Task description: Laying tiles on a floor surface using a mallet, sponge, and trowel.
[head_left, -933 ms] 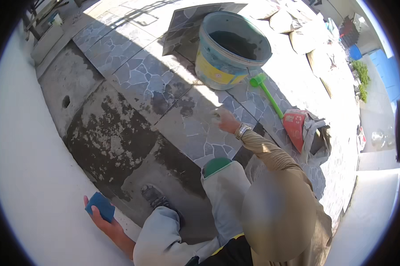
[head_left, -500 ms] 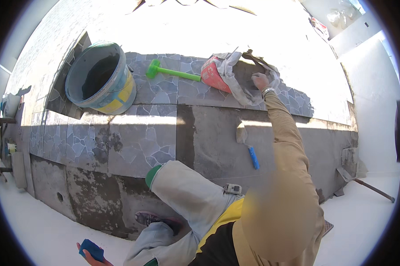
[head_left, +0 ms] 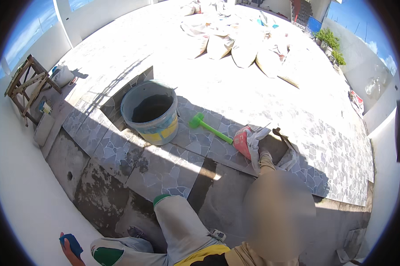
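My right hand [head_left: 265, 156] reaches into the mouth of a red and white bag [head_left: 242, 142] with its top folded open. Grey powder [head_left: 274, 148] shows inside, and my fingers are too hidden to read. A blurred patch covers most of the right forearm. Low on the left, my left hand [head_left: 68, 252] is closed around a dark blue block [head_left: 74, 245] that looks like a sponge. Beside the bag lies a bright green mallet [head_left: 214, 132], its handle end against the red side. Left of the mallet stands a large bucket [head_left: 162, 134] with a dark interior.
Stone-patterned tiles [head_left: 164, 170] border bare, stained concrete [head_left: 104, 188] near my knees. A wooden stand [head_left: 27, 88] is by the left wall. Several filled sacks [head_left: 244, 51] lie in bright sun farther off. White walls [head_left: 23, 177] bound both sides.
The view has tilted up, bringing the sacks and sky into sight. My right hand has moved to the near part of the bag's mouth. The blue-handled trowel no longer shows.
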The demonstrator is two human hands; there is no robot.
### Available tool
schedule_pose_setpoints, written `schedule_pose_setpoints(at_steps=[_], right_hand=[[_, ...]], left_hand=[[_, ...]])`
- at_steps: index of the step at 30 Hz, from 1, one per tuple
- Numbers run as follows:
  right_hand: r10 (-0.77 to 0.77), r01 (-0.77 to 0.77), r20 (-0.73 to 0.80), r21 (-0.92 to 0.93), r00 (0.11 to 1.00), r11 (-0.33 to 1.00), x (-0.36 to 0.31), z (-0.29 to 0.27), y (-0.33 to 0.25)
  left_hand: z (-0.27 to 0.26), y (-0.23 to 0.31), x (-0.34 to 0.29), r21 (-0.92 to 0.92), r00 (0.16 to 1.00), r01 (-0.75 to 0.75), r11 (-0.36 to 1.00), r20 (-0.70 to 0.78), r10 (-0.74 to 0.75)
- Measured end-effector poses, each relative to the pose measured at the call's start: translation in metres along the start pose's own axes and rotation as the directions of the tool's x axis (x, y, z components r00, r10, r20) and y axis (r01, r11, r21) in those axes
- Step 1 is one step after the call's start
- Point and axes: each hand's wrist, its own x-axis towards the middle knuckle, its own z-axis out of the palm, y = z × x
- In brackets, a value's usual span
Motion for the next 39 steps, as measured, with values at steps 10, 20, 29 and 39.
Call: schedule_pose_setpoints(at_steps=[10,20,29,39], right_hand=[[-0.256,0.268,-0.08,0.323,0.963,0.907,0.025,0.017,0.034],[-0.231,0.193,-0.171,0.978,0.958,0.076,-0.063,-0.046,0.011],[-0.63,-0.131,0.446,0.867,0.636,0.481,-0.156,0.088,-0.276],[-0.177,0.516,0.977,0.214,-0.12,0.829,-0.435,0.543,-0.501]], left_hand=[[0.029,-0.007,0.004,-0.19,0.995,0.002,0.982,0.095,0.016],[0.0,-0.032,-0.015,-0.241,0.98,0.197,0.95,0.015,-0.199],[0.012,-0.121,0.015,-0.437,0.965,0.242,0.866,0.018,-0.26],[0.038,-0.225,0.019,-0.765,0.969,0.121,0.632,-0.047,-0.243]])
